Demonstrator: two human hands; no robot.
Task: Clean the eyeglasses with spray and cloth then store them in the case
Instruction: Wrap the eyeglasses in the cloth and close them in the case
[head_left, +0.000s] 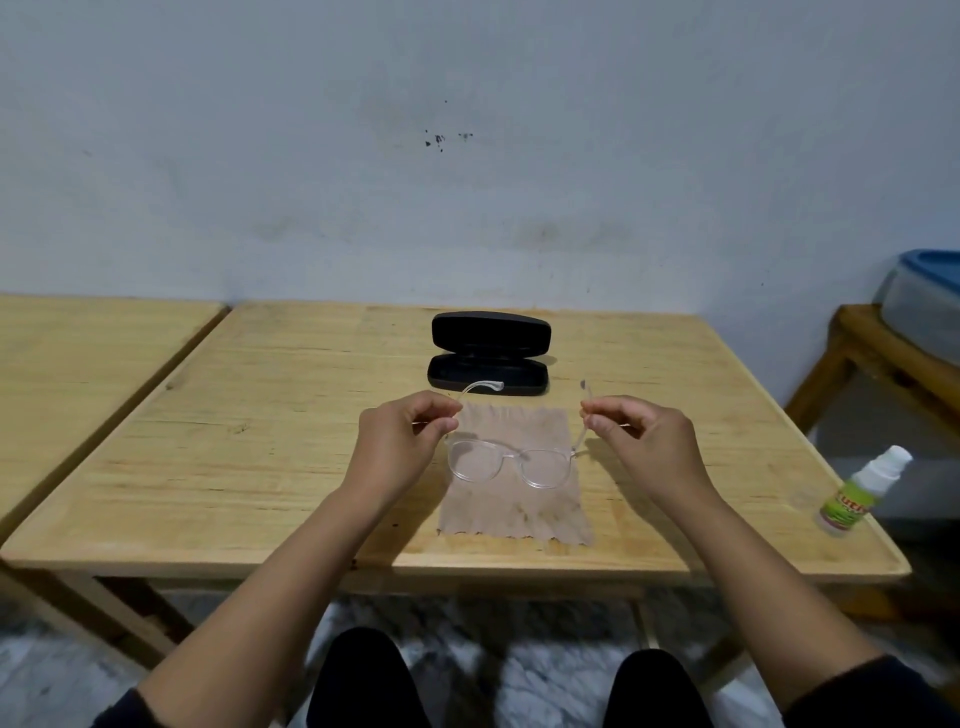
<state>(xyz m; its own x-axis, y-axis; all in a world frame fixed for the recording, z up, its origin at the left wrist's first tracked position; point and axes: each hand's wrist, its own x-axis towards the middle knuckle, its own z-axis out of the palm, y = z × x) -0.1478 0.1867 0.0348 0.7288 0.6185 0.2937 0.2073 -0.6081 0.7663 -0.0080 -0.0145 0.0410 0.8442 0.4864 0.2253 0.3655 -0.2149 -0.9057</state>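
Note:
Clear-framed eyeglasses (511, 460) are held just over a tan cleaning cloth (511, 506) that lies flat in the middle of the wooden table (260, 441). Their arms are unfolded and point away from me. My left hand (402, 447) pinches the left arm, and my right hand (641, 441) pinches the right arm. A black glasses case (488, 358) stands open just beyond the cloth, its lid raised. A small white spray bottle (862, 491) with a green label stands near the table's right edge.
A second wooden table (78, 374) adjoins on the left. At the right, a wooden stand (883, 358) carries a grey tub with a blue lid (930, 296). A grey wall rises right behind the table. My knees show below the front edge.

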